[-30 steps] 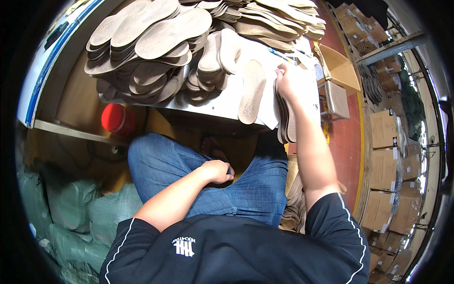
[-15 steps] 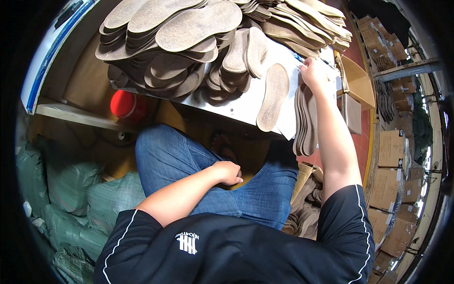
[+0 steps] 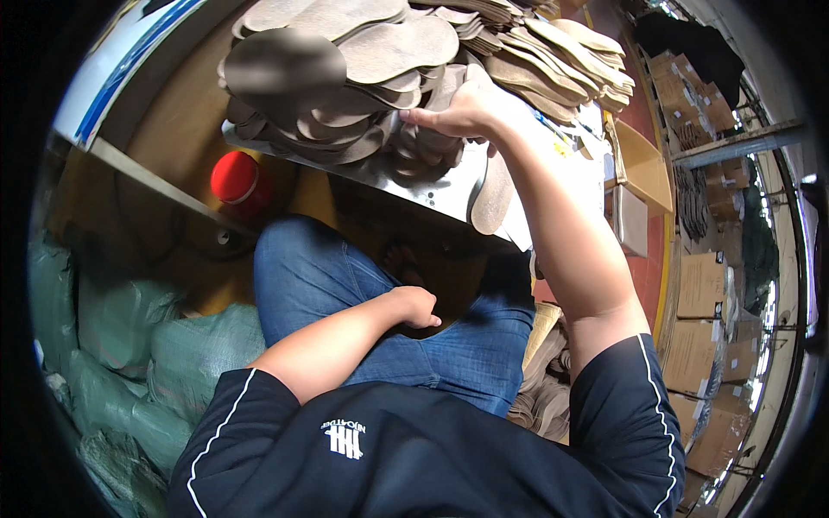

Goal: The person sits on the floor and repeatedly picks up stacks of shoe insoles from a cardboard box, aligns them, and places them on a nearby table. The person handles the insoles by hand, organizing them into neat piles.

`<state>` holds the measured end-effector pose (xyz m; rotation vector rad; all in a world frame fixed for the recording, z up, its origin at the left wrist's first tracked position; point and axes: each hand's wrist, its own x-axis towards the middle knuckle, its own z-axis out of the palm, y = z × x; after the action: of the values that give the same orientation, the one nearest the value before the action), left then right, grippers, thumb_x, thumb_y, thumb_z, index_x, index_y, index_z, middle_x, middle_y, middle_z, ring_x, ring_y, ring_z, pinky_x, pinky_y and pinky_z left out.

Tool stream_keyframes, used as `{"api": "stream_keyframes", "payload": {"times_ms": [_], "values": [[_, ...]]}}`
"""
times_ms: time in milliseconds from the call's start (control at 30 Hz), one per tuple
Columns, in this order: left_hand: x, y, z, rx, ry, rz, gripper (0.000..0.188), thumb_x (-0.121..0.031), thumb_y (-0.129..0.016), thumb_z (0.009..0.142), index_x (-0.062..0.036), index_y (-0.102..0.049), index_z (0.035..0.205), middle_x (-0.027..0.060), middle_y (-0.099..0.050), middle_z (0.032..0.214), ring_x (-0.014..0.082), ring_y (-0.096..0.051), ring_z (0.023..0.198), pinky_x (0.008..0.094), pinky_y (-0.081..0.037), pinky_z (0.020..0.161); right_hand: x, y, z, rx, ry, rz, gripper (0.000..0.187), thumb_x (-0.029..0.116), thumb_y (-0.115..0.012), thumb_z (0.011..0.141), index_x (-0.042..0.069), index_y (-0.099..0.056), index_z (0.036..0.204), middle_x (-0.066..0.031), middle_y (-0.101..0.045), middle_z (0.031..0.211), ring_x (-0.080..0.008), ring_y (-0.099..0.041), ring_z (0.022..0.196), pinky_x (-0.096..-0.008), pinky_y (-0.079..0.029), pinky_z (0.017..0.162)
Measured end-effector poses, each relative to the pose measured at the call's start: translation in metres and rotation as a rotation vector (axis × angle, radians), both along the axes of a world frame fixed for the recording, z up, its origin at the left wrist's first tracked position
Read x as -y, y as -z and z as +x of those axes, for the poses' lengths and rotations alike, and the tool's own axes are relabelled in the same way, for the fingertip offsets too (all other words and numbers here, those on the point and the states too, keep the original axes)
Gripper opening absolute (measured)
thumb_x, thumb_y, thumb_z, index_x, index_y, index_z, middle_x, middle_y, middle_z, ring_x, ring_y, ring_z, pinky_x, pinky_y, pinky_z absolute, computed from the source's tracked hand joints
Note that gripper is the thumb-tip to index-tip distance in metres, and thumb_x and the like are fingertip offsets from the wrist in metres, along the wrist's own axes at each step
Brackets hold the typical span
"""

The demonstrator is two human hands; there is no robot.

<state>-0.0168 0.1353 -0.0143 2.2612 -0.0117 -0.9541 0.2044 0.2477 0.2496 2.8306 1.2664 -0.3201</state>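
Observation:
Brown-grey shoe insoles are heaped on the white tabletop (image 3: 462, 197). My right hand (image 3: 462, 110) reaches over the middle stack of insoles (image 3: 423, 151), thumb stretched out to the left and apart from the fingers, which are partly hidden. A single insole (image 3: 492, 203) lies just below that wrist, partly covered by the arm. Left of the hand rises a large pile of insoles (image 3: 397, 47), part of it behind a dark blurred patch. My left hand (image 3: 416, 306) rests loosely curled over my lap, with nothing visible in it.
More insoles (image 3: 553, 65) are stacked at the back right. A red container (image 3: 235, 179) stands below the table at left, near green sacks (image 3: 203, 354). Loose insoles (image 3: 544, 393) lie beside my right thigh. Cardboard boxes (image 3: 695, 354) line the right side.
My right hand has moved left from the table's right side to the middle stack, its forearm now over the single insole. My left hand stays on my lap. The view has shifted slightly.

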Motion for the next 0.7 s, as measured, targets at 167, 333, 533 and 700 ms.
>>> {"api": "stream_keyframes", "payload": {"times_ms": [167,333,533,700], "values": [[-0.006,0.002,0.001,-0.042,0.012,0.027,0.071,-0.057,-0.068,0.109,0.0043,-0.070,0.145,0.0280,-0.074,0.145,0.0426,-0.070,0.138,0.0524,-0.055,0.117,-0.014,-0.012,-0.001,-0.266,0.186,-0.091,0.086,0.052,-0.086,0.085,-0.004,-0.067,0.147,-0.0266,-0.076,0.131,-0.0372,-0.081,0.088,-0.0548,-0.070,0.066],[-0.003,0.008,-0.001,0.001,0.056,0.039,0.069,-0.059,-0.068,0.109,0.0022,-0.076,0.139,0.0255,-0.076,0.142,0.0415,-0.072,0.136,0.0521,-0.057,0.115,0.012,-0.018,0.027,-0.443,0.294,-0.012,0.041,0.033,-0.078,0.081,0.006,-0.073,0.111,-0.0153,-0.073,0.100,-0.0306,-0.073,0.085,-0.0552,-0.068,0.076],[-0.010,-0.002,-0.007,0.079,-0.018,0.044,0.062,-0.059,-0.070,0.109,-0.0023,-0.084,0.129,0.0224,-0.079,0.138,0.0405,-0.074,0.132,0.0517,-0.061,0.109,0.069,-0.010,0.061,-0.585,0.328,0.310,0.035,0.031,-0.074,0.089,0.016,-0.059,0.117,-0.0071,-0.064,0.107,-0.0207,-0.067,0.090,-0.0453,-0.063,0.072],[-0.025,-0.024,-0.010,0.116,-0.135,-0.014,0.068,-0.052,-0.073,0.107,0.0028,-0.069,0.147,0.0297,-0.076,0.138,0.0445,-0.072,0.133,0.0524,-0.058,0.111,0.149,0.022,0.065,-1.062,0.368,0.793,0.058,0.022,-0.067,0.095,0.023,-0.061,0.153,-0.0008,-0.070,0.124,-0.0147,-0.069,0.103,-0.0434,-0.063,0.079]]}}
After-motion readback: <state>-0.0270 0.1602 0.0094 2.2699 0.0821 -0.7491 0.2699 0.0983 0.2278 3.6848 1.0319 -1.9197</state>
